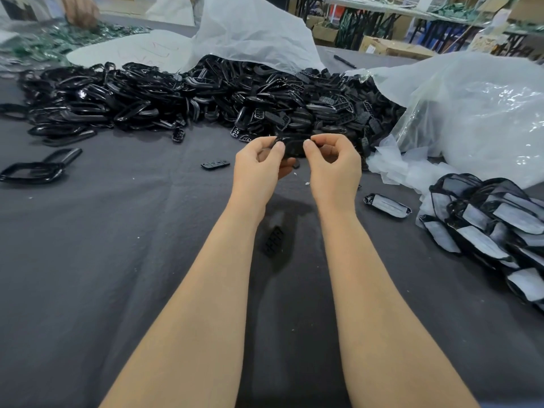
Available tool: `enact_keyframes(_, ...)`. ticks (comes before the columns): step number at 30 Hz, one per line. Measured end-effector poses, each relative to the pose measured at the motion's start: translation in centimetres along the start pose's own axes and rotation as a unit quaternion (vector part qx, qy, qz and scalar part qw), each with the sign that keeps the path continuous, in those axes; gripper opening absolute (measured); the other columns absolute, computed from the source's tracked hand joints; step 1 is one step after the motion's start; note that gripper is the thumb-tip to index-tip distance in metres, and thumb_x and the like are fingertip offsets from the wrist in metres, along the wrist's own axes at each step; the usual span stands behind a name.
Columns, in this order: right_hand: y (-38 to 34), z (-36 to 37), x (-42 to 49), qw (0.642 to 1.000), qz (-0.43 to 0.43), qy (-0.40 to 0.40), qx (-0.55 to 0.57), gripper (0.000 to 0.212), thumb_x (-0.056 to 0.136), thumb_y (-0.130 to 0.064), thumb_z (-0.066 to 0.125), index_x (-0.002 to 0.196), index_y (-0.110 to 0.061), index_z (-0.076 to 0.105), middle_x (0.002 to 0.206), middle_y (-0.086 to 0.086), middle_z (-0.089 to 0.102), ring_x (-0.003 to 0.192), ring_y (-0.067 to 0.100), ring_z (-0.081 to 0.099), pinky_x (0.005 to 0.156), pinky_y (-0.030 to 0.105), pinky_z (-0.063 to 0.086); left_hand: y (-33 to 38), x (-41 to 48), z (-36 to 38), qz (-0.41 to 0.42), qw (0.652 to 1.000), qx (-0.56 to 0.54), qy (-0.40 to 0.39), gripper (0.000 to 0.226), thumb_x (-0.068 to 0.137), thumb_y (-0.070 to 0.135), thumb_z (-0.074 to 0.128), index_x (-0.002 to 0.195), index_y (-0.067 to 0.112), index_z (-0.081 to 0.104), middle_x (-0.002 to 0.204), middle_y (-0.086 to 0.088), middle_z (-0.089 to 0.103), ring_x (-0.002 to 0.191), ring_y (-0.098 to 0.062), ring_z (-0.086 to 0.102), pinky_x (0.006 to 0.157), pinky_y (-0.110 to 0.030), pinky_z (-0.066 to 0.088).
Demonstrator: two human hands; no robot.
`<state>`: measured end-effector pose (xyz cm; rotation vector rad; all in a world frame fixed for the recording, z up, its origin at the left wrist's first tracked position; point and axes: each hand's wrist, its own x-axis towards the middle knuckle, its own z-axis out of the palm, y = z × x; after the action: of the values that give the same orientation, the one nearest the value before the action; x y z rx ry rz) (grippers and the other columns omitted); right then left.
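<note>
Both my hands hold one small black plastic shell (294, 147) above the grey cloth table (117, 260). My left hand (259, 164) pinches its left end, thumb on top. My right hand (332, 160) pinches its right end the same way. My fingers hide most of the shell. A small black button pad (272, 237) lies on the cloth between my forearms. Just behind my hands is a big heap of black plastic frames and button pads (191, 95).
Two loose black frames (38, 167) lie at the left, a single button pad (215, 164) near my left hand. Finished pieces with grey film (485, 219) pile up at the right, one apart (387, 203). White plastic bags (471, 113) stand behind. Another person's hand (79, 10) works far left.
</note>
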<state>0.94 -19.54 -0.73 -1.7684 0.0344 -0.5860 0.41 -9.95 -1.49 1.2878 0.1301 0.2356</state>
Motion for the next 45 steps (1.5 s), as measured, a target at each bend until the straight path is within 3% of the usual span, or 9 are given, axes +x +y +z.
enact_keyframes(10, 0.2, 0.3, 0.0, 0.996, 0.078, -0.014, 0.045, 0.024, 0.087, -0.012, 0.066, 0.104, -0.017, 0.05, 0.094, 0.006, 0.06, 0.095, 0.024, 0.063, 0.089, 0.043, 0.053, -0.1, -0.2, 0.0, 0.014, 0.999, 0.039, 0.004, 0.01, 0.097, 0.012, 0.054, 0.106, 0.012, 0.058, 0.083, 0.001, 0.068, 0.066, -0.001, 0.068, 0.064, -0.015, 0.053)
enact_keyframes(15, 0.3, 0.4, 0.0, 0.997, 0.064, -0.031, 0.019, 0.011, 0.087, -0.009, 0.064, 0.095, -0.013, 0.058, 0.092, 0.008, 0.064, 0.091, 0.026, 0.064, 0.086, 0.047, 0.053, -0.2, -0.2, 0.0, 0.034, 0.995, 0.095, 0.019, 0.01, 0.095, 0.007, 0.057, 0.09, 0.016, 0.058, 0.076, 0.001, 0.069, 0.061, -0.002, 0.067, 0.065, -0.018, 0.056)
enact_keyframes(20, 0.7, 0.2, 0.2, 0.993, 0.088, -0.072, 0.018, 0.013, 0.089, -0.008, 0.061, 0.092, -0.019, 0.056, 0.097, 0.02, 0.066, 0.08, 0.028, 0.069, 0.077, 0.038, 0.058, -0.2, -0.3, -0.2, 0.048, 0.989, 0.133, 0.042, 0.02, 0.095, 0.01, 0.056, 0.084, 0.025, 0.055, 0.075, 0.002, 0.069, 0.061, -0.001, 0.067, 0.067, -0.02, 0.057)
enact_keyframes(25, 0.8, 0.3, 0.1, 0.996, 0.067, -0.061, -0.016, 0.011, 0.087, -0.006, 0.062, 0.091, -0.015, 0.056, 0.087, 0.011, 0.066, 0.08, 0.029, 0.068, 0.082, 0.046, 0.055, -0.4, -0.5, -0.2, 0.081, 0.975, 0.204, 0.032, 0.015, 0.094, 0.018, 0.059, 0.083, 0.026, 0.053, 0.071, 0.001, 0.069, 0.059, -0.003, 0.066, 0.068, -0.03, 0.058)
enact_keyframes(30, 0.4, 0.2, -0.1, 0.995, 0.062, -0.082, -0.011, 0.008, 0.089, -0.008, 0.059, 0.09, -0.016, 0.059, 0.085, 0.004, 0.065, 0.076, 0.021, 0.067, 0.08, 0.034, 0.056, -0.2, -0.1, -0.3, 0.046, 0.986, 0.156, 0.046, 0.018, 0.094, 0.012, 0.058, 0.083, 0.025, 0.052, 0.073, -0.002, 0.068, 0.054, -0.001, 0.063, 0.063, -0.024, 0.056)
enact_keyframes(33, 0.8, -1.1, 1.0, 0.988, 0.003, -0.01, -0.157, 0.019, 0.093, -0.014, 0.051, 0.107, -0.013, 0.065, 0.103, 0.003, 0.065, 0.101, 0.019, 0.059, 0.09, 0.022, 0.043, -0.1, -0.2, -0.3, 0.029, 0.991, 0.119, 0.051, 0.02, 0.095, 0.009, 0.056, 0.084, 0.025, 0.049, 0.069, 0.001, 0.065, 0.054, 0.0, 0.062, 0.057, -0.017, 0.053)
enact_keyframes(37, 2.3, -4.0, 2.5, 0.918, 0.085, 0.023, -0.388, 0.034, 0.097, -0.026, 0.043, 0.125, -0.015, 0.061, 0.147, 0.013, 0.036, 0.138, 0.031, 0.027, 0.115, 0.041, 0.02, -0.1, -0.1, -0.2, 0.016, 0.994, 0.097, 0.056, 0.019, 0.095, 0.009, 0.054, 0.085, 0.024, 0.048, 0.067, 0.003, 0.064, 0.053, -0.001, 0.06, 0.056, -0.017, 0.052)
enact_keyframes(40, 3.1, -4.4, 2.4, 0.881, 0.159, -0.032, -0.444, 0.043, 0.099, -0.039, 0.04, 0.131, -0.015, 0.056, 0.158, 0.013, 0.015, 0.145, 0.033, 0.008, 0.119, 0.048, 0.005, -0.1, -0.1, -0.1, 0.009, 0.994, 0.089, 0.056, 0.02, 0.095, 0.01, 0.054, 0.086, 0.027, 0.047, 0.067, 0.004, 0.064, 0.054, -0.002, 0.06, 0.057, -0.018, 0.053)
enact_keyframes(45, 3.8, -4.0, 3.0, 0.848, 0.171, -0.061, -0.498, 0.058, 0.098, -0.051, 0.032, 0.144, -0.015, 0.039, 0.16, 0.012, 0.009, 0.146, 0.032, 0.006, 0.117, 0.051, 0.0, -0.1, -0.1, -0.1, 0.012, 0.995, 0.07, 0.065, 0.021, 0.094, 0.012, 0.053, 0.085, 0.03, 0.046, 0.063, 0.004, 0.062, 0.05, -0.001, 0.057, 0.051, -0.018, 0.048)
